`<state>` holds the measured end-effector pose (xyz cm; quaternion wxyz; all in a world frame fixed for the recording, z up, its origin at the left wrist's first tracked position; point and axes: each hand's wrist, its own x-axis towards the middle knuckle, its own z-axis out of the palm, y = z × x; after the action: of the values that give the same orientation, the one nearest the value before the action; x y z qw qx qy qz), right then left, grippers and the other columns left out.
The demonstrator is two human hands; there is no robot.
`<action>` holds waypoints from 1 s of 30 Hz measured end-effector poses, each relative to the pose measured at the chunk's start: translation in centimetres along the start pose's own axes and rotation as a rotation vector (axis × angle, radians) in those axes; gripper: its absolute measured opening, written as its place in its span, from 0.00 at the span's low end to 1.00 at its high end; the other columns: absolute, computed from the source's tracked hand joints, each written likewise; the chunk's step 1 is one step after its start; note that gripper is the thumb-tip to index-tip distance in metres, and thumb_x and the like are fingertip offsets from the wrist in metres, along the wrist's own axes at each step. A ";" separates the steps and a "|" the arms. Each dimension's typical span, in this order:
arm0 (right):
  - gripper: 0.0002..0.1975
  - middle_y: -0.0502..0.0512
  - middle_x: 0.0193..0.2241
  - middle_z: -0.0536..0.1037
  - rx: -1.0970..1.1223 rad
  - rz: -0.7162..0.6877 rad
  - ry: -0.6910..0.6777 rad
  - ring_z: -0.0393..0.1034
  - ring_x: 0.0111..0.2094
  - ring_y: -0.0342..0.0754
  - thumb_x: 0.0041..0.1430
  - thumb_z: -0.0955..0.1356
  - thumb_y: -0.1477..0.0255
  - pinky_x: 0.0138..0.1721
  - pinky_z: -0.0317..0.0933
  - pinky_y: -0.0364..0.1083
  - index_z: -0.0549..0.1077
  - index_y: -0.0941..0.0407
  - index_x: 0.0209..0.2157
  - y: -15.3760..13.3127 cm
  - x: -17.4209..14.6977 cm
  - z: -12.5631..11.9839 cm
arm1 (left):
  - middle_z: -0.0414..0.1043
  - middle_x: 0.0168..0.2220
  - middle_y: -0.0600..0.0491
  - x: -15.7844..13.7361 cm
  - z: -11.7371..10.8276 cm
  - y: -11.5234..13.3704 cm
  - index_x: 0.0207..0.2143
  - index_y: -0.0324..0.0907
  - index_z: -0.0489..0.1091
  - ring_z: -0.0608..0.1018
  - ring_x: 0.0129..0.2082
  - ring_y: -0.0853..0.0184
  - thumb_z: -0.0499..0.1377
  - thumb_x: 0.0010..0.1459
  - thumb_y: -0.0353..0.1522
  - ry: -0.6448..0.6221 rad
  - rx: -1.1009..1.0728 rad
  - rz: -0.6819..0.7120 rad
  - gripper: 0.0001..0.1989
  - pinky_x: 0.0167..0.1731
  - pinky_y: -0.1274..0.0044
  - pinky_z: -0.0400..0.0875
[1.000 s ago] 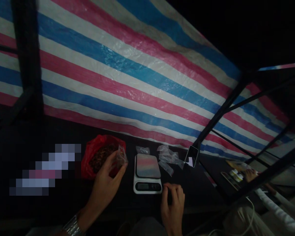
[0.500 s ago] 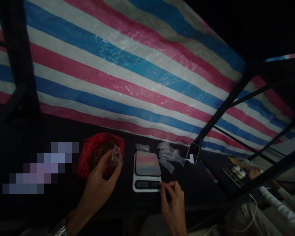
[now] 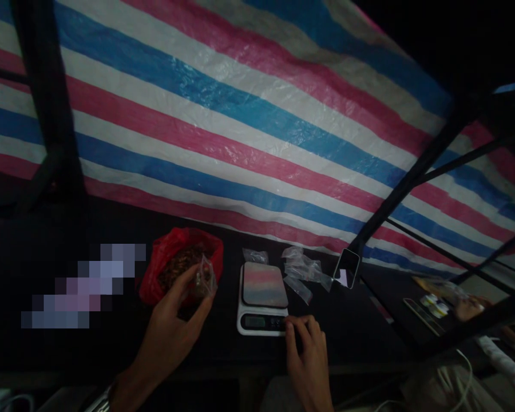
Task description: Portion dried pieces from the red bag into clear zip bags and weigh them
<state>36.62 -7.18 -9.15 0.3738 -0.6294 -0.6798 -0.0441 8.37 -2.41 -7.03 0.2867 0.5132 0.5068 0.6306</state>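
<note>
My left grip (image 3: 178, 320) is curved around a small clear bag (image 3: 205, 280), pinching it between thumb and fingers that stand partly apart; I cannot tell whether the bag has anything in it. I hold it above the worktop (image 3: 223, 352), just in front of an open red bag (image 3: 152, 277), where a heap of small brown pieces (image 3: 178, 263) shows inside. A metal watchband (image 3: 99, 400) circles my left wrist.

My right grip (image 3: 308, 350) is loosely curled at the near right corner of a white scale (image 3: 240, 320), thumb and forefinger close together by the end of its dark panel. I cannot tell whether they press a button or have hold of anything.

The scale sits towards the worktop's near edge, its plate (image 3: 264, 285) bare. Just behind it lies a clear packet (image 3: 255, 256), and a loose pile of clear bags (image 3: 301, 266) spreads to its right. Near the worktop's far right corner, a phone (image 3: 347, 269) is beside a slanting post (image 3: 395, 200). A striped sheet (image 3: 223, 149) hangs along the far edge.
</note>
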 end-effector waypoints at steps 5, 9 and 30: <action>0.23 0.55 0.37 0.79 -0.035 -0.039 -0.010 0.74 0.39 0.53 0.77 0.57 0.55 0.40 0.64 0.52 0.81 0.46 0.44 0.5 -0.1 -0.3 | 0.81 0.58 0.48 0.0 -0.3 0.2 0.59 0.48 0.71 0.84 0.55 0.52 0.66 0.57 0.47 0.015 -0.003 0.034 0.30 0.58 0.61 0.79; 0.22 0.55 0.39 0.78 -0.065 -0.056 -0.045 0.74 0.40 0.53 0.78 0.58 0.57 0.40 0.64 0.52 0.82 0.45 0.47 1.5 -0.5 -0.5 | 0.81 0.58 0.46 0.2 0.0 0.6 0.59 0.47 0.72 0.84 0.56 0.50 0.66 0.57 0.49 0.016 0.067 0.034 0.31 0.58 0.58 0.79; 0.14 0.52 0.42 0.84 0.167 -0.029 0.116 0.79 0.44 0.53 0.76 0.62 0.63 0.48 0.64 0.51 0.76 0.45 0.55 -3.1 1.7 0.8 | 0.78 0.50 0.49 0.3 6.9 0.6 0.67 0.52 0.67 0.81 0.49 0.55 0.60 0.68 0.42 -0.240 0.365 0.438 0.27 0.51 0.63 0.75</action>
<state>33.64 -5.95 -7.48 0.4631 -0.5824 -0.6675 -0.0289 14.86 0.00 -6.62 0.1049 0.7240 0.4516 0.5107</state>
